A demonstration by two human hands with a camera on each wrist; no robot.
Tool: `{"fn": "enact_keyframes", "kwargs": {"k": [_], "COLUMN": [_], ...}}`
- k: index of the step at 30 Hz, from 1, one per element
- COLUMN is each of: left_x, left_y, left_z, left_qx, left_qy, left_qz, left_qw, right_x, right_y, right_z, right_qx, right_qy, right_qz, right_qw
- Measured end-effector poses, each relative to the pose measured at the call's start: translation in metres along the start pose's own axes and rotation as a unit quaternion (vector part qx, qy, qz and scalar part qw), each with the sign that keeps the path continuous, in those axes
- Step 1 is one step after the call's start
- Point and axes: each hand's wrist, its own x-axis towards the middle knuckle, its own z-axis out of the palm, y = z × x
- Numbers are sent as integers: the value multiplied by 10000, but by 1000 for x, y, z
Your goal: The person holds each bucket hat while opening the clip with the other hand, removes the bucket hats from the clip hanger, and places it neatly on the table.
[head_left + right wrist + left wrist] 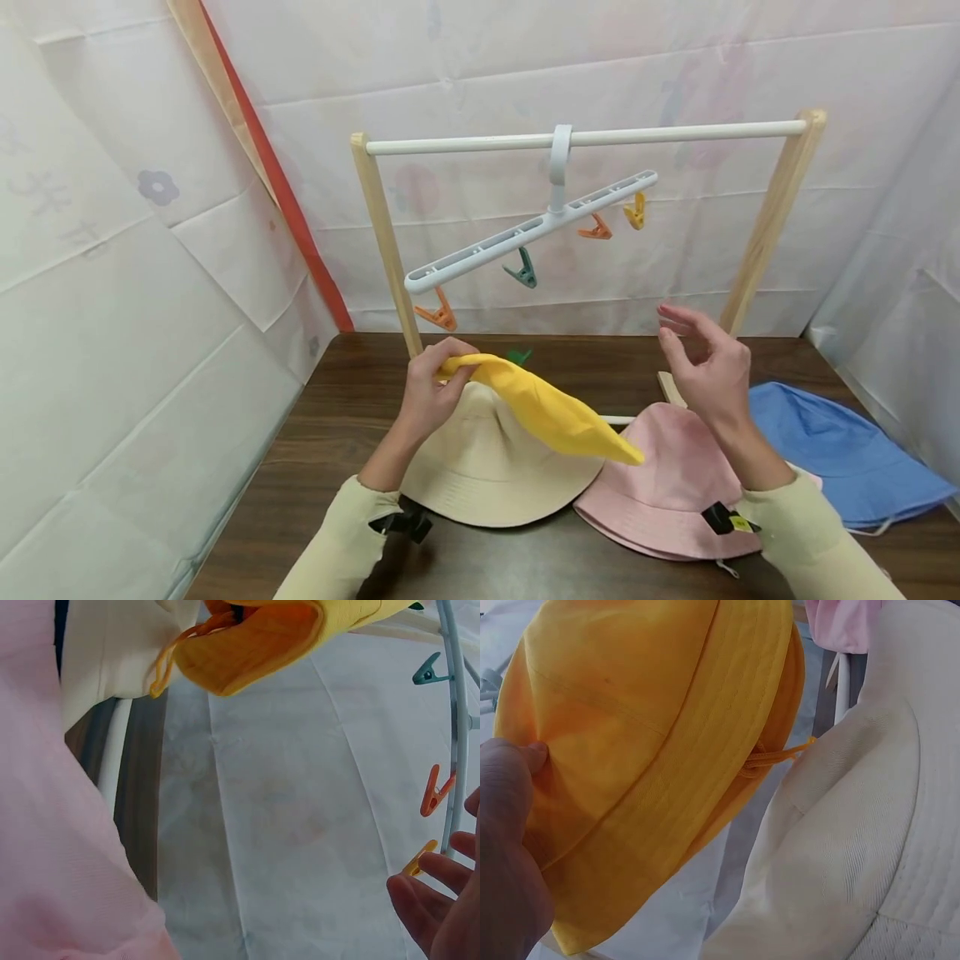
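A yellow bucket hat (536, 404) is held up flattened in the air, its crown pinched by my left hand (438, 379); a yellow cord (780, 755) dangles from its brim. My right hand (708, 367) is raised to the right with bent, parted fingers and nothing in its grasp. Beneath the yellow hat lies a cream bucket hat (487, 483), and a pink bucket hat (667, 492) sits beside it under my right forearm. A white clip hanger (555, 221) hangs above, with orange (438, 312), green (522, 268) and yellow (635, 212) clips.
The hanger hooks over the white rail (675, 133) of a wooden-legged rack (768, 217). A blue bucket hat (847, 458) lies at the right of the dark wooden table (300, 500). Pale cloth (112, 333) walls stand behind and at the sides.
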Motion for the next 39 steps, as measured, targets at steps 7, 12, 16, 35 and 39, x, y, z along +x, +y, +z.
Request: {"fn": "enact_keyframes", "kwargs": {"k": [7, 12, 16, 35, 39], "left_x": [-7, -10, -11, -24, -24], "left_y": [3, 4, 6, 15, 16], "left_z": [-7, -15, -22, -53, -58], "left_qx": [51, -16, -35, 175, 80], "left_qy": [-104, -114, -123, -69, -18], "left_qz": [144, 106, 79, -98, -141], "left_qw": [9998, 9999, 9999, 9998, 9999], "right_x": [-8, -11, -12, -20, -23], "right_y": [3, 3, 4, 13, 14], "right_z": [-5, -8, -9, -22, -25], "right_qx": [-170, -275, -364, -459, -520], "right_qy": [-434, -603, -634, -755, -786], "right_qz": [-367, -535, -666, -1220, -1235], "right_qw": [9982, 9964, 9951, 9886, 9879]}}
